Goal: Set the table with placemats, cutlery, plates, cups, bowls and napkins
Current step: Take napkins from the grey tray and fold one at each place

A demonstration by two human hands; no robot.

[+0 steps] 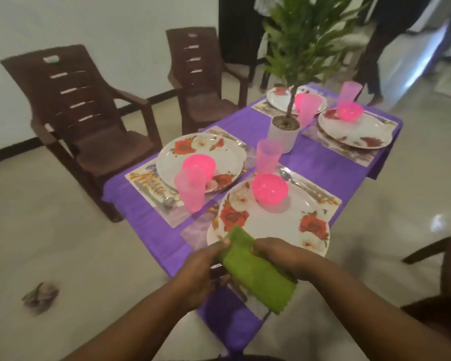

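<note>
Napkin step: left hand [202, 267] and right hand [279, 256] both grasp folded green napkin [255, 272], just in front of nearest plate [279, 225]. Next, probably lay it beside that plate.

Both hands [201, 269] [284, 259] forward, fingers curled.

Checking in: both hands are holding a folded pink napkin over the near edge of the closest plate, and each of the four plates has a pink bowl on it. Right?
Not quite: the napkin is green, not pink, as the head view shows. The left hand and right hand hold it over the closest plate, and the bowls are pink.
</note>
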